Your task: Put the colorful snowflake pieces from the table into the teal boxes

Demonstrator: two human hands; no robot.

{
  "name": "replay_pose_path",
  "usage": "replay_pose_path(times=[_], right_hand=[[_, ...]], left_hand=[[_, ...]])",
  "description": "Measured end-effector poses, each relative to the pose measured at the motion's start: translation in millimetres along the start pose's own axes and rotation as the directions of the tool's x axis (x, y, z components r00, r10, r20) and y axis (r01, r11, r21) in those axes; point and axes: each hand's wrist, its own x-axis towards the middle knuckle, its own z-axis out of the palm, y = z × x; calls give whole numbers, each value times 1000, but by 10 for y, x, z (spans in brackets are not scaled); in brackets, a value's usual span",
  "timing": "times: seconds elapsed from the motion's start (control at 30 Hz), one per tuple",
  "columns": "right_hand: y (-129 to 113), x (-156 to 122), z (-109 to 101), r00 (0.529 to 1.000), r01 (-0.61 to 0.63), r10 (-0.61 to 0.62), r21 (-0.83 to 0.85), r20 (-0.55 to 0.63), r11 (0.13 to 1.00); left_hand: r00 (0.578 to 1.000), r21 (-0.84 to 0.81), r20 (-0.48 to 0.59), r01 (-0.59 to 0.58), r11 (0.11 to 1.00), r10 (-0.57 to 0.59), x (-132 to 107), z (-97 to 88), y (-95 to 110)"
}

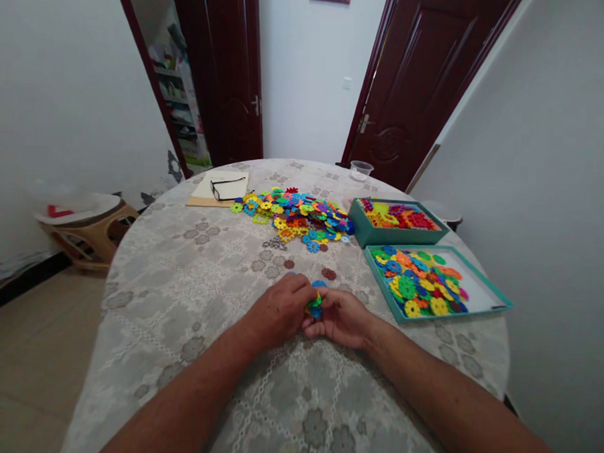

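Observation:
My left hand (283, 307) and my right hand (342, 316) meet over the near middle of the table. Both are closed around a small cluster of plastic snowflake discs (315, 308), with blue, green and yellow parts showing between the fingers. Much of the cluster is hidden by my hands. Just beyond them, brown discs (328, 274) lie flat on the cloth. Farther back spreads a big heap of loose, many-coloured discs (302, 216).
At the right stand a teal box (396, 237) of coloured pieces and its shallow lid (488, 307) holding more discs. Eyeglasses (223, 188) rest on a pad (198, 200) at the back left. A clear plastic bowl (361, 169) sits at the far edge of the patterned tablecloth (179, 294).

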Motion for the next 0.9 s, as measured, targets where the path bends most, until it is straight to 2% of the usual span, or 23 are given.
replay_pose_path(times=[0.1,0.2,0.27,0.33,0.4,0.43,0.47,0.5,0.6,0.63,0.67,0.73,0.77,0.83,0.87,0.9], right_hand=[[-34,-6,40,999,26,-26,25,-20,999],[-136,-24,75,989,76,-76,-8,-128,997],[-266,-69,73,962,136,-154,-93,-227,986],[-449,-160,36,912,196,-262,-226,-315,954],[-669,-302,-43,811,219,-419,-453,-408,864],[-783,-389,-101,736,197,-508,-576,-448,793],[-894,-480,-171,632,150,-615,-704,-472,694],[-997,-574,-254,556,116,-670,-752,-492,648],[-1238,-829,-572,378,30,-759,-812,-531,583],[-1291,-897,-689,295,-22,-797,-837,-528,547],[-1331,-953,-802,184,-156,-865,-883,-466,442],[-1376,-1025,-983,59,-349,-927,-878,-371,329],[-1382,-1038,-1038,18,-415,-947,-865,-320,284],[-1358,-1011,-1053,-20,-462,-974,-861,-228,211],[-1324,-968,-1013,-13,-463,-986,-873,-167,154],[-1273,-906,-947,22,-450,-995,-890,-101,80]], left_hand=[[996,-36,-36,-86,996,84,-12,-60,11],[982,-58,-158,-117,991,107,-22,-98,6],[967,-42,-244,-94,995,81,-26,-108,-20],[955,-1,-295,-20,1000,19,-27,-107,-69],[952,44,-298,88,995,-71,-31,-87,-141],[953,63,-280,137,989,-114,-36,-71,-182],[955,78,-254,177,981,-152,-43,-50,-223],[958,89,-224,203,975,-180,-52,-27,-263],[959,110,-158,256,960,-237,-87,40,-351],[957,122,-140,270,955,-253,-97,56,-368],[957,135,-120,280,950,-265,-105,70,-380],[957,157,-78,289,944,-280,-111,86,-390],[957,163,-58,289,943,-283,-110,90,-392],[958,168,-27,286,943,-286,-102,95,-395],[959,172,-14,282,944,-284,-95,96,-396],[960,179,-1,275,945,-280,-89,97,-396]])
